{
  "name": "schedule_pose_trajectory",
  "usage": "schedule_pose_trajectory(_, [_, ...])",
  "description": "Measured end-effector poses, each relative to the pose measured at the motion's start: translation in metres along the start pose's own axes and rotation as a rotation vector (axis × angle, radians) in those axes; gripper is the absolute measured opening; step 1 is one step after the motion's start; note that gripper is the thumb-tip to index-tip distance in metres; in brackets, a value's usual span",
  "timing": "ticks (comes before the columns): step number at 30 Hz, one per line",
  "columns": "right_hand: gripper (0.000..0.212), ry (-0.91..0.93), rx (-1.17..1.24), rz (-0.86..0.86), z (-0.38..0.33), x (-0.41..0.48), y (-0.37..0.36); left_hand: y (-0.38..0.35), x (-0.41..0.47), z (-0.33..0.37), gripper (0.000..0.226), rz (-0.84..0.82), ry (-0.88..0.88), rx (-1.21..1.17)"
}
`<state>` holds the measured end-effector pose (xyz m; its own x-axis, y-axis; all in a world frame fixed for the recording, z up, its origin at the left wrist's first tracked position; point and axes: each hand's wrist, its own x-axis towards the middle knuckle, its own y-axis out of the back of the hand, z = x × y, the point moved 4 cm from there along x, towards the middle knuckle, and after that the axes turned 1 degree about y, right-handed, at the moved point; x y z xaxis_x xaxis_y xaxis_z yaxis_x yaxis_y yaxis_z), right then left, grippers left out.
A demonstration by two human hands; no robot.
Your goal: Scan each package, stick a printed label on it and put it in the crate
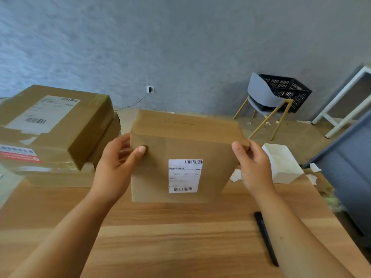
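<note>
Over the tabletop's far edge: labelled package, gripped at both sides by left hand and right hand; probably best held level and two-handed toward the crate.

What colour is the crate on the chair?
Black, with slotted walls; the crate shows best in the head view.

Both hands' fingers largely vanish behind the package, the left hand and right hand showing mainly thumbs on its near face. Print on its label is too small to read. The frame's left edge crops the stacked boxes at the table's far left corner. A chair masks part of the black crate. A slim dark object near the table's right edge cannot be identified.
</note>
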<state>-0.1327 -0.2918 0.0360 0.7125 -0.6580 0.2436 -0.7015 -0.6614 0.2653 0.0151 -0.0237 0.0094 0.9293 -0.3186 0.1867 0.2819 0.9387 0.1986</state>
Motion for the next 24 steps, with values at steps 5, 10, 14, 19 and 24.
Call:
schedule_pose_trajectory(5, [0.049,-0.161,-0.179,-0.033,0.018,-0.045,-0.009,0.022,-0.042,-0.024,0.041,-0.05,0.084,0.135])
schedule_pose_trajectory(10, [0.056,-0.413,-0.325,-0.112,0.062,-0.095,-0.023,0.029,-0.092,-0.074,0.017,-0.072,0.273,0.198])
schedule_pose_trajectory(14, [0.058,-0.582,-0.425,-0.151,0.1,-0.122,-0.029,0.029,-0.127,-0.124,0.037,-0.109,0.484,0.21])
schedule_pose_trajectory(19, [0.014,-0.661,-0.23,-0.241,0.139,-0.132,-0.041,0.016,-0.151,-0.151,0.041,-0.213,0.567,0.223])
schedule_pose_trajectory(24, [0.066,-0.713,-0.219,-0.314,0.163,-0.129,-0.045,0.002,-0.143,-0.156,0.059,-0.282,0.622,0.26])
